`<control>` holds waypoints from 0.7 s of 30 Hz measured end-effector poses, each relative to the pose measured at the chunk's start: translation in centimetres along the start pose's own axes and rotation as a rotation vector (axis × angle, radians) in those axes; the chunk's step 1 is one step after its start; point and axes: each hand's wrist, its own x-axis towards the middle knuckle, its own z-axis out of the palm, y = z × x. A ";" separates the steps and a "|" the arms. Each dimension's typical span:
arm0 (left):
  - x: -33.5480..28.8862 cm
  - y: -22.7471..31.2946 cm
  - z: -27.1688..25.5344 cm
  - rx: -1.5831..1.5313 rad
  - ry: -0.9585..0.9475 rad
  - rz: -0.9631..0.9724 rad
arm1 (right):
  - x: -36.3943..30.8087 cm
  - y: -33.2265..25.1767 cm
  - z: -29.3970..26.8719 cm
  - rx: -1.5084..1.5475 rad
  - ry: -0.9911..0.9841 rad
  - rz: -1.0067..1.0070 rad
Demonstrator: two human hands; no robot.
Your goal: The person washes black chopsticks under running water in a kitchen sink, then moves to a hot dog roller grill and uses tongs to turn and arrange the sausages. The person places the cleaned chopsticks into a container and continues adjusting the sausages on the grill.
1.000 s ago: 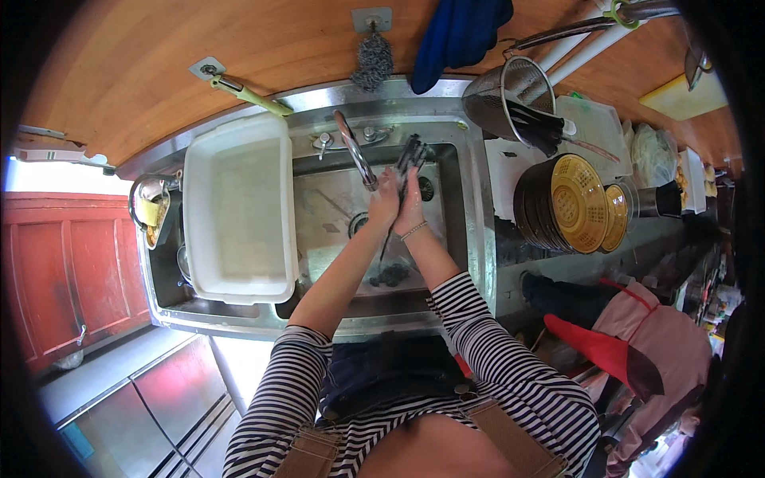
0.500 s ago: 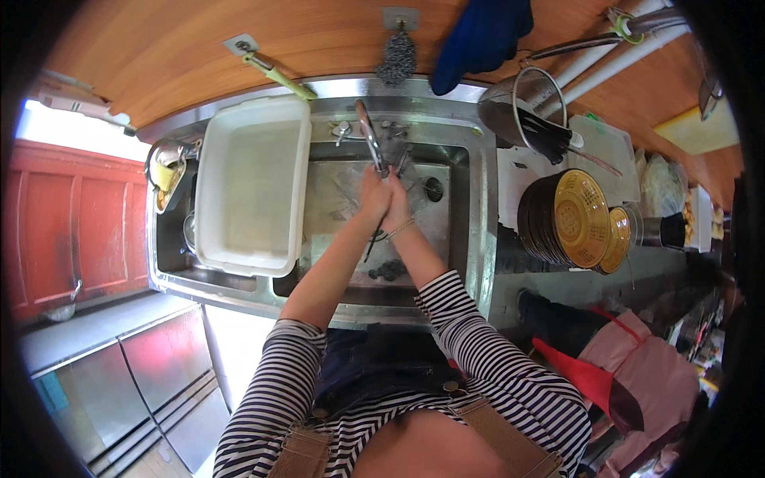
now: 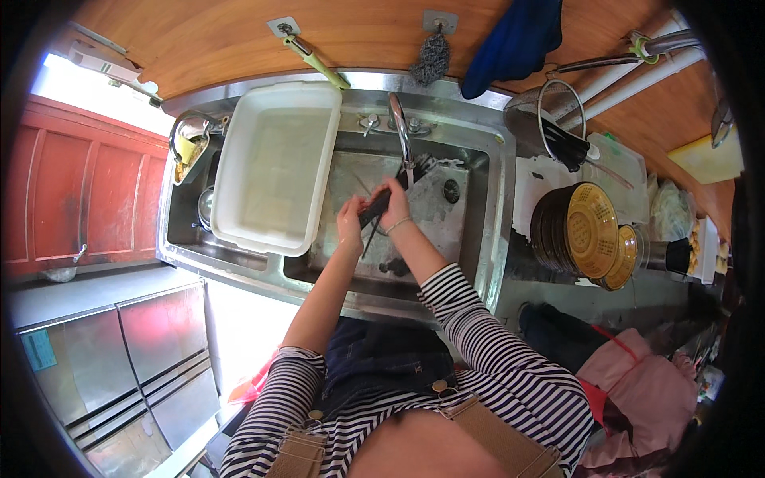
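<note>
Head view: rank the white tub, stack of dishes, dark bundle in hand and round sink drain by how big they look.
1. White tub
2. Stack of dishes
3. Dark bundle, partly hidden
4. Round sink drain

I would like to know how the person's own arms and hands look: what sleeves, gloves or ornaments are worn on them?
The left sleeve and right sleeve have narrow dark and white stripes and end near the elbows. The left hand and right hand wear no gloves. A thin, pale bracelet is worn at the right wrist.
</note>
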 end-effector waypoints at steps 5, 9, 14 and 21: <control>-1.4 2.4 0.4 0.184 -0.448 -0.402 | -2.0 -0.2 -1.8 -0.118 -0.114 0.104; -1.1 4.3 1.0 0.244 -0.673 -0.550 | -3.3 -0.9 -3.5 -0.357 -0.239 0.261; -1.0 3.3 1.1 0.377 -0.735 -0.568 | -4.0 -1.4 -4.2 -0.468 -0.401 0.290; -3.3 0.4 -1.6 1.023 -0.463 0.045 | 2.8 -8.8 -1.8 -0.150 -0.203 0.016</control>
